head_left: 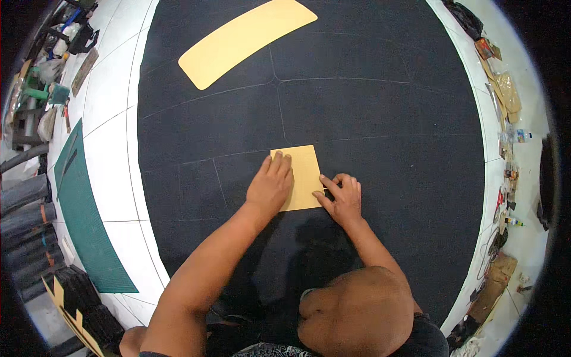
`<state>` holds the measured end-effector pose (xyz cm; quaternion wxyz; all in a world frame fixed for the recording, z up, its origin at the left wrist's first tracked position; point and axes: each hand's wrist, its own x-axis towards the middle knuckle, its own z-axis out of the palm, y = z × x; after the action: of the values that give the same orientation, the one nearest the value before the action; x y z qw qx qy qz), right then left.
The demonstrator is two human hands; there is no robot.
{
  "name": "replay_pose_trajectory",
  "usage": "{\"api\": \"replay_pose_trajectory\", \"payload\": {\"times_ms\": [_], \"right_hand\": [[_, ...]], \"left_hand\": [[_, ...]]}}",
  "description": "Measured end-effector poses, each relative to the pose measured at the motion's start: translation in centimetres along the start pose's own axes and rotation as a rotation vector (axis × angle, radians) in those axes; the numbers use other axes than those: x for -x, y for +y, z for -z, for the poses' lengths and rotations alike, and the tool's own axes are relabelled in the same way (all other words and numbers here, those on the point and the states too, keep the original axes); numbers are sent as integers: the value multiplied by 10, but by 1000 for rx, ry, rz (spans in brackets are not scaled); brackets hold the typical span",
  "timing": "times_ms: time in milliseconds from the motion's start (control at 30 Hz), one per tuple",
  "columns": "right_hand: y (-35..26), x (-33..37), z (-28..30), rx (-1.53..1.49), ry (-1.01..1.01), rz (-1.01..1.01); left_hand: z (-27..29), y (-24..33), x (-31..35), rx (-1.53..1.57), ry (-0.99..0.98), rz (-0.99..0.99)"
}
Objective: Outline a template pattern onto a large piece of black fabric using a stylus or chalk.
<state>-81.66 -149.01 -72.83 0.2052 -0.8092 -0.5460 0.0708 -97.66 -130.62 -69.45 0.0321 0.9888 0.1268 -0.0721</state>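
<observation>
A yellow, roughly square card template (304,169) lies on a large black cloth (380,119). My left hand (272,183) rests on the card's left part, fingers stretched out and pressing down. At the card's right edge is my right hand (345,196), its index fingertip and thumb tip touching the edge and its other fingers curled. A small pale tip shows between thumb and fingers, too small to name. Thin pale lines are drawn on the cloth, one running close to the card's top edge. A long curved yellow template (247,41) lies farther away on the cloth.
A green cutting mat (92,220) lies on white floor tiles at the left. Beyond it are dark rolls (24,214) and assorted tools. Along the right wall stand small bottles (522,135), a cardboard box (499,271) and clutter. My bent knee (363,309) is close below my right hand.
</observation>
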Motion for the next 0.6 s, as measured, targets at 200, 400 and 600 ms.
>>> {"api": "replay_pose_trajectory", "payload": {"times_ms": [200, 400, 600], "right_hand": [[-2, -1, 3, 8, -1, -6], [13, -26, 15, -401, 176, -172], [26, -86, 31, -568, 325, -384]], "left_hand": [[6, 8, -8, 357, -211, 158], [4, 21, -5, 341, -159, 189], [-8, 22, -3, 293, -95, 162]]}}
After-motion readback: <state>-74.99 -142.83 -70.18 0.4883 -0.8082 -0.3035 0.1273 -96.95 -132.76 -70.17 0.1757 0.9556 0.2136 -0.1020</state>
